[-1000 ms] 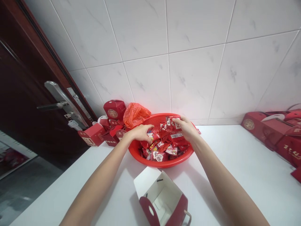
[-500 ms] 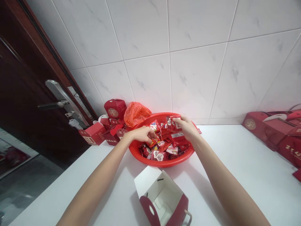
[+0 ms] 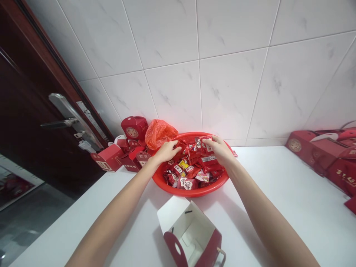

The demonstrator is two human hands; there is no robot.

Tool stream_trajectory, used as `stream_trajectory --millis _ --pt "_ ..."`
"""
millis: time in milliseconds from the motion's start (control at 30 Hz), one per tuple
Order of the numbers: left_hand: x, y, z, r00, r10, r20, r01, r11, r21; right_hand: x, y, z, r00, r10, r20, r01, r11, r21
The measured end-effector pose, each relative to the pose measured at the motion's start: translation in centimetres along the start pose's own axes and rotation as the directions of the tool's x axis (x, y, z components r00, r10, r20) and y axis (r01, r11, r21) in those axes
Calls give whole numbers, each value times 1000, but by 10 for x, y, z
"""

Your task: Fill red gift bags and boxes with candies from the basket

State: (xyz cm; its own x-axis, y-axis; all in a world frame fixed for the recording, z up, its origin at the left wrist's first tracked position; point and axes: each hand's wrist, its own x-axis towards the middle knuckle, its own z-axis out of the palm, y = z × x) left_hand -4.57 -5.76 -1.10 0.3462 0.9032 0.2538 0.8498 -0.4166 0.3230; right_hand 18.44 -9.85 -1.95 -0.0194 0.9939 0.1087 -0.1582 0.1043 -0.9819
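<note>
A red plastic basket (image 3: 191, 193) full of small wrapped candies (image 3: 187, 183) sits against the wall. My right hand (image 3: 221, 150) reaches over its right side, thumb and fingers closed on red candy packets (image 3: 207, 142) with white print. Over the left part of the basket, my left hand (image 3: 167, 151) has its thumb and fingers around a red candy packet (image 3: 181, 145), partly hidden by the fingers. In front of the basket, on the white table, an open maroon carton (image 3: 204, 246) shows its white inside, its lid flap tilted up.
Several red gift boxes (image 3: 107, 158) and a crumpled red plastic bag (image 3: 160, 133) stand left of the basket. More red boxes (image 3: 317, 148) line the table's right end. A dark door (image 3: 27, 111) with a metal handle is at left; a tiled wall (image 3: 230, 92) rises behind.
My left hand has moved up and away from the middle of the candies to the basket's back left, now around a red packet. My right hand stays nearly in place with its packets.
</note>
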Motion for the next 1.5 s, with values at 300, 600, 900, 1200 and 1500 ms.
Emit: stream_trajectory --millis 300,600,900,1200,1500 --pt "1 -9 5 999 -24 29 31 953 -301 -2 -2 0 1000 -8 -13 8 1000 -6" --pt "-8 5 -2 997 46 -69 -54 991 -119 -3 -4 2 999 -16 -40 16 1000 -13" --pt "-13 13 0 899 85 430 -93 996 -2 -4 -6 3 999 -10 -42 10 1000 -7" --pt "-14 16 5 806 -2 592 -88 988 124 -4 -3 2 999 -25 -27 24 999 -25" --pt "-10 19 9 844 7 536 -95 986 137 -7 -6 3 999 -14 -36 13 999 -38"
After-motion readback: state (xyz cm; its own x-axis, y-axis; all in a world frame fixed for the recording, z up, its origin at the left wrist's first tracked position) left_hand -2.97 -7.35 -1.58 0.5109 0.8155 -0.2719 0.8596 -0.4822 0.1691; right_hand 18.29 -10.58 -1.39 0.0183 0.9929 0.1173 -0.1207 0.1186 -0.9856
